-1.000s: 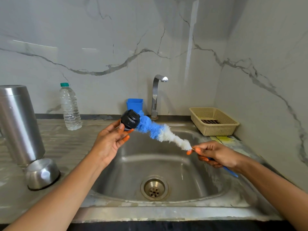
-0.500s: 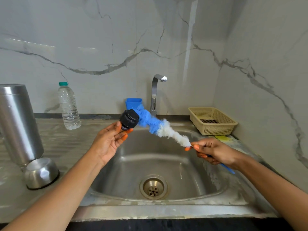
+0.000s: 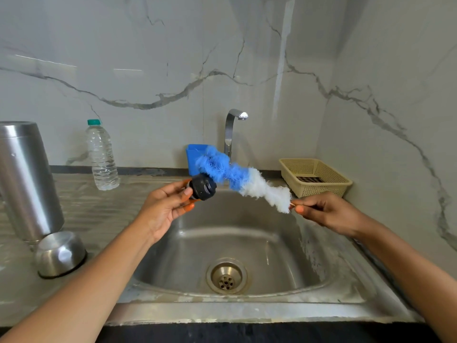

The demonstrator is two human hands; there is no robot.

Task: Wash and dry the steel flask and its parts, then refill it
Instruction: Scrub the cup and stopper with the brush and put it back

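Observation:
Over the steel sink (image 3: 247,308), my left hand (image 3: 164,209) pinches the flask's black stopper (image 3: 203,187) between thumb and fingers. My right hand (image 3: 326,212) grips the handle of a bottle brush (image 3: 237,179) with blue and white bristles; the blue end lies against the top of the stopper. The steel flask body (image 3: 24,179) stands upside down on the counter at the far left. Its steel cup lid (image 3: 60,254) sits mouth down in front of it.
A clear water bottle (image 3: 101,157) with a green cap stands at the back left. Behind the sink are the tap (image 3: 231,129) and a blue holder (image 3: 194,157). A beige perforated basket (image 3: 315,177) sits at the back right. Marble walls close the back and right.
The brush's blue end has risen from beside the stopper to above it. My right hand has lifted a little, and the stopper has turned slightly in my left hand.

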